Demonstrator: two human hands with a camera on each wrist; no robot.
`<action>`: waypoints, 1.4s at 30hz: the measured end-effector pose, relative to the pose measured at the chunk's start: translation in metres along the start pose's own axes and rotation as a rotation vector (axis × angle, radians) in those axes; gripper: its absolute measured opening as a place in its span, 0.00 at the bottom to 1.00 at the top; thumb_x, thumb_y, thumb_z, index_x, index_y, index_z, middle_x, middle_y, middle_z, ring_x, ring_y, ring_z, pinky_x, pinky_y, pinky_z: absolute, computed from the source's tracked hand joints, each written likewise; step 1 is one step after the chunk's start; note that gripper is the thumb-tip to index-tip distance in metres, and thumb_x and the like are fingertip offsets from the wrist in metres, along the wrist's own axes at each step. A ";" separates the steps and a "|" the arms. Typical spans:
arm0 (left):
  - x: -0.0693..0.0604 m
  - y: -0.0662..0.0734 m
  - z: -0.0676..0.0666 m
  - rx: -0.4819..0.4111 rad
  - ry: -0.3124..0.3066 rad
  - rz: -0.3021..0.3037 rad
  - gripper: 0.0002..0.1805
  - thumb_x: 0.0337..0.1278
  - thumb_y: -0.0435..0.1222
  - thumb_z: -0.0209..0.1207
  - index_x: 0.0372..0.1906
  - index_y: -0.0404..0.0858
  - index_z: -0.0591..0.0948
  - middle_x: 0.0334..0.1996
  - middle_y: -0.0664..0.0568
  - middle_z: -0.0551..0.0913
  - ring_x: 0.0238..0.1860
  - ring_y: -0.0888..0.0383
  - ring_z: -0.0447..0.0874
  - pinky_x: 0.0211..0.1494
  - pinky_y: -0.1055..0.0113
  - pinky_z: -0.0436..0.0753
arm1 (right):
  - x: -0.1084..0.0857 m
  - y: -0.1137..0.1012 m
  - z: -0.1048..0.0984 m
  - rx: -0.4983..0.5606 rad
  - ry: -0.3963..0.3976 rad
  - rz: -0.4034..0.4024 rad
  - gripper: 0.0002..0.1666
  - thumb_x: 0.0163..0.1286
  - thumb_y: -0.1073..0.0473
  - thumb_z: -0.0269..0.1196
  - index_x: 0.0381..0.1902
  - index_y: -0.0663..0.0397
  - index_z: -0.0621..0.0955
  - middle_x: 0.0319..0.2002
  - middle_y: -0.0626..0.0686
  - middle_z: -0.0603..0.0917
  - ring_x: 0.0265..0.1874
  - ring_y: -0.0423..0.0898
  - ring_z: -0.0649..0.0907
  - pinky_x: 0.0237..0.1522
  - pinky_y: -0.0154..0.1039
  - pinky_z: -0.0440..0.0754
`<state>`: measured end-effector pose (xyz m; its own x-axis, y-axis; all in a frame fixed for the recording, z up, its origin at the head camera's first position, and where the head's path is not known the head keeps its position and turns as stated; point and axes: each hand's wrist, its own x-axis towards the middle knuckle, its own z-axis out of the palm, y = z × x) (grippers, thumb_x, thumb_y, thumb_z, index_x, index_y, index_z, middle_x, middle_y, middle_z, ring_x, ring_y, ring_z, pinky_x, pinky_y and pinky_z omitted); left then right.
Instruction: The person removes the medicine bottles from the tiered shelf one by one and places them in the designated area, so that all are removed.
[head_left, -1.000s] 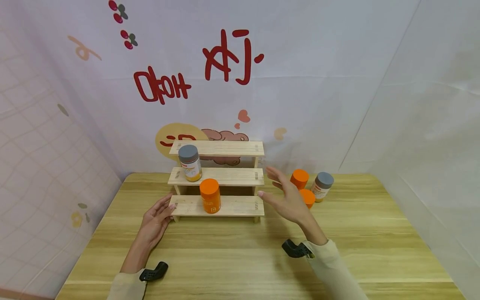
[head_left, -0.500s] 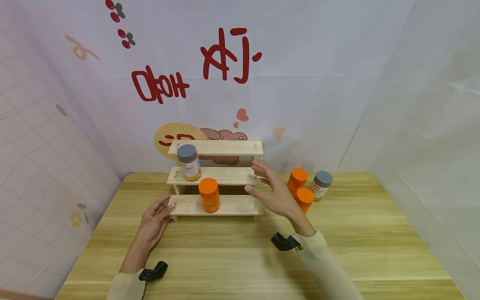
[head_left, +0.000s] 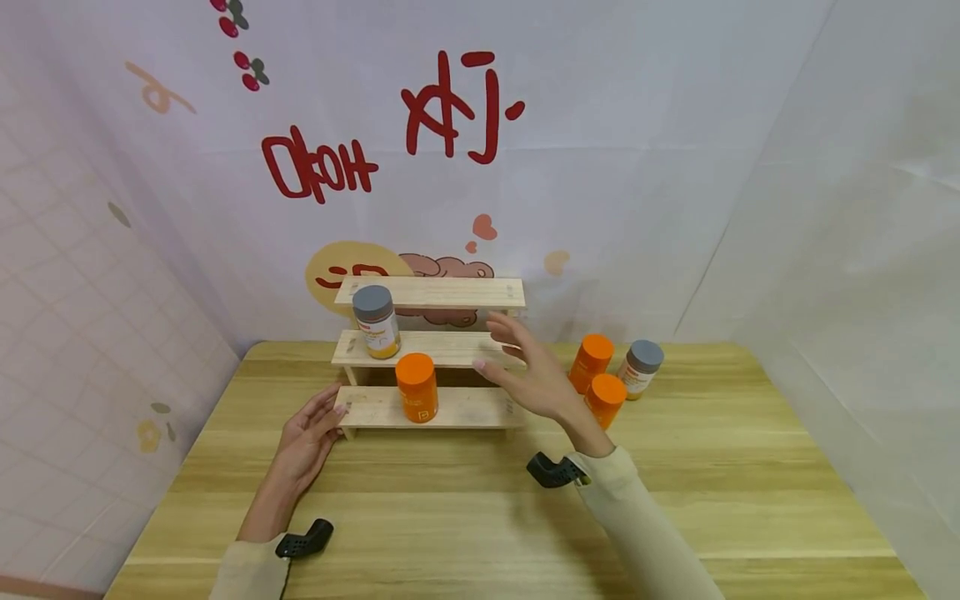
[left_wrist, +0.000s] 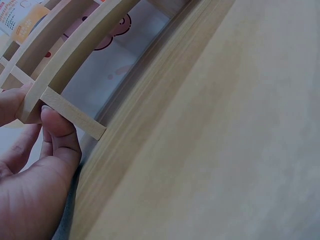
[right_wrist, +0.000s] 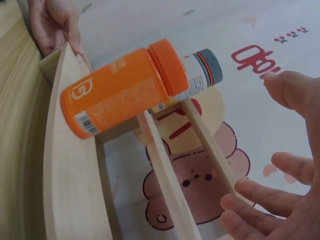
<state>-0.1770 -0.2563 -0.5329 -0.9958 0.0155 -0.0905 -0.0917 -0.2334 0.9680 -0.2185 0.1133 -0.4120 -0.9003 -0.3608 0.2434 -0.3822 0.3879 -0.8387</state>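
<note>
One wooden stand (head_left: 472,407) with three steps is on one wooden table (head_left: 450,508). Take its middle as the centre of the dial, with 12 o'clock pointing away from the person. Five jars are in view: three with orange lids, two with grey lids.

Two jars stand upright on the stand. One orange jar (head_left: 417,390) is on the bottom step, left of its middle; at 11 o'clock from it, one grey-lidded jar (head_left: 377,325) is on the middle step. The other three are grouped on the table at 3 o'clock: a rear orange jar (head_left: 591,365), a front orange jar (head_left: 606,400) at 5 o'clock from it, and a second grey-lidded jar (head_left: 641,369) at 3 o'clock from it.

The two hands are well apart. The left hand (head_left: 303,437), at 8 o'clock, pinches the left end of the bottom step, thumb above and curled fingers below. The right hand (head_left: 534,377), at 3 o'clock, holds nothing; its thumb and fingers are spread at the stand's right end. I cannot tell whether a fingertip touches the wood. Two light sleeves (head_left: 645,533) show, one on each arm.
</note>
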 end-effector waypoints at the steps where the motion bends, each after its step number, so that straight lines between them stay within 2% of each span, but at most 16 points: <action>1: 0.000 0.000 0.000 0.002 -0.001 0.000 0.36 0.75 0.34 0.58 0.80 0.35 0.58 0.55 0.59 0.74 0.44 0.68 0.74 0.43 0.75 0.78 | 0.002 -0.001 0.001 0.006 -0.005 -0.001 0.42 0.71 0.40 0.68 0.77 0.25 0.63 0.74 0.46 0.72 0.73 0.50 0.72 0.74 0.55 0.70; 9: -0.001 -0.002 0.000 0.014 0.008 -0.009 0.36 0.75 0.36 0.58 0.80 0.36 0.58 0.57 0.60 0.74 0.45 0.68 0.74 0.44 0.75 0.78 | 0.017 -0.009 0.007 0.062 -0.061 -0.017 0.43 0.71 0.43 0.67 0.79 0.36 0.64 0.73 0.49 0.73 0.73 0.54 0.73 0.74 0.55 0.70; 14: 0.000 -0.002 0.000 0.010 0.010 -0.014 0.37 0.74 0.36 0.59 0.80 0.36 0.58 0.56 0.60 0.74 0.45 0.68 0.75 0.44 0.75 0.78 | 0.027 -0.015 0.013 0.083 -0.107 0.008 0.43 0.72 0.42 0.66 0.79 0.36 0.63 0.73 0.48 0.73 0.73 0.55 0.72 0.75 0.56 0.69; 23: 0.000 -0.001 -0.002 0.012 -0.007 -0.002 0.36 0.76 0.36 0.57 0.81 0.35 0.57 0.57 0.62 0.75 0.46 0.69 0.75 0.43 0.75 0.78 | 0.044 -0.024 0.027 0.125 -0.136 0.015 0.42 0.72 0.43 0.66 0.79 0.37 0.64 0.71 0.48 0.74 0.73 0.53 0.72 0.75 0.55 0.68; 33: 0.000 -0.002 -0.002 0.007 -0.012 0.003 0.35 0.76 0.36 0.57 0.81 0.37 0.58 0.55 0.62 0.75 0.46 0.69 0.75 0.44 0.76 0.79 | 0.060 -0.030 0.041 0.168 -0.182 0.051 0.42 0.72 0.46 0.67 0.79 0.38 0.63 0.72 0.51 0.73 0.73 0.56 0.72 0.73 0.52 0.73; 38: 0.001 -0.002 -0.004 0.006 -0.013 0.001 0.35 0.76 0.36 0.57 0.81 0.39 0.59 0.54 0.61 0.75 0.45 0.70 0.75 0.44 0.77 0.79 | 0.066 -0.031 0.049 0.150 -0.195 0.072 0.43 0.71 0.44 0.67 0.79 0.34 0.64 0.73 0.51 0.73 0.72 0.55 0.73 0.71 0.52 0.75; 42: 0.002 -0.003 -0.004 0.002 -0.012 0.000 0.35 0.76 0.36 0.57 0.81 0.38 0.58 0.54 0.61 0.75 0.45 0.69 0.75 0.44 0.76 0.79 | 0.073 -0.033 0.054 0.151 -0.199 0.082 0.43 0.70 0.42 0.68 0.79 0.33 0.64 0.73 0.54 0.73 0.72 0.54 0.73 0.72 0.51 0.74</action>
<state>-0.1783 -0.2599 -0.5367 -0.9958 0.0270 -0.0876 -0.0915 -0.2315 0.9685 -0.2606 0.0284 -0.3929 -0.8626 -0.4990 0.0833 -0.2607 0.2972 -0.9185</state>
